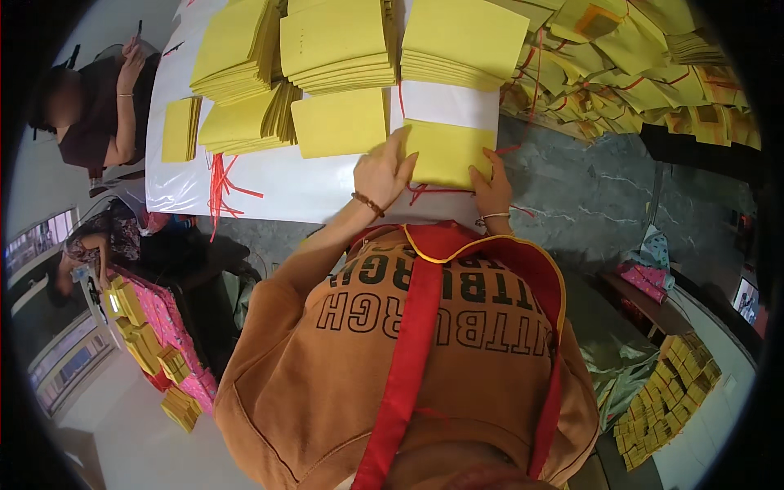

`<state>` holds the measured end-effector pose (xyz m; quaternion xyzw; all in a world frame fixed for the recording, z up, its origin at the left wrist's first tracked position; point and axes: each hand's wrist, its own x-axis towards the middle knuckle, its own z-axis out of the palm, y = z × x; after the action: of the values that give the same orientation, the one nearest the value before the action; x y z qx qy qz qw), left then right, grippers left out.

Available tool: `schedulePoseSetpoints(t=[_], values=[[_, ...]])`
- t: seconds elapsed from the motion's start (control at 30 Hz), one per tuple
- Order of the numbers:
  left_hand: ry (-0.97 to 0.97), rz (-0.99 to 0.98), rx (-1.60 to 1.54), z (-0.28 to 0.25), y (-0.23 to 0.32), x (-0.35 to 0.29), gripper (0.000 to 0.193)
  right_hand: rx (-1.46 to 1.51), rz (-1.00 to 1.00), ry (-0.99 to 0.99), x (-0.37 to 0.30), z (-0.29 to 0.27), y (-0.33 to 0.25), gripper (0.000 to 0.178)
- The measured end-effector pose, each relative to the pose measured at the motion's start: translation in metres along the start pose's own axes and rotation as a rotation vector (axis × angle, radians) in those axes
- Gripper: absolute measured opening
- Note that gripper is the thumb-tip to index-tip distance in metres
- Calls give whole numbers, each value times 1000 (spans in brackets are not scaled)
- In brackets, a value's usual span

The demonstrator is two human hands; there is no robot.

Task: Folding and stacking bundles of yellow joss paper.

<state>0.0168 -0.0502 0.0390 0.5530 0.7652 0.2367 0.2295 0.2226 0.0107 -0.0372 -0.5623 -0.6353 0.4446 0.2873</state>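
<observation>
Orange-brown fabric sweatshirt (310,367) closest, yellow rectangular paper bundle (445,151) beyond

Red cloth strap (411,359) runs down the sweatshirt; past it I see the bundle lying flat at the near right corner of the worktop with a glossy white covering (278,192). The left hand (380,174) is partly open at the bundle's left edge, index finger and thumb apart. The right hand (492,184) is loosely curled about the near right corner; from where I sit I cannot tell whether it pinches the paper or only touches it.

What worries me is that corner position: a firm push from the left could slide the bundle over the worktop's side, and uneven pressure could fan its layers. Thin red cord (419,193) pokes out from beneath the near edge, so I judge that it could snag or slip askew if the paper shifts.

The bundle itself looks matt, plain and neatly rectangular, with no creases that I can make out. Its thickness is hard to judge. Thick yellow paper stacks (335,49) stand just beyond.
</observation>
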Motion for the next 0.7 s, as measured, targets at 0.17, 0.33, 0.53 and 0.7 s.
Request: schedulePoseSetpoints(t=[0.17, 0.33, 0.53, 0.7], values=[[91, 409, 224, 27, 8, 9, 41, -31, -5, 26, -3, 0, -12, 43], [-30, 639, 289, 59, 5, 18, 52, -10, -22, 35, -4, 0, -8, 43], [-49, 614, 324, 68, -2, 17, 56, -443, -273, 46, -20, -8, -11, 51], [-74, 671, 184, 59, -7, 20, 60, -851, -518, -211, -33, -6, 5, 60]])
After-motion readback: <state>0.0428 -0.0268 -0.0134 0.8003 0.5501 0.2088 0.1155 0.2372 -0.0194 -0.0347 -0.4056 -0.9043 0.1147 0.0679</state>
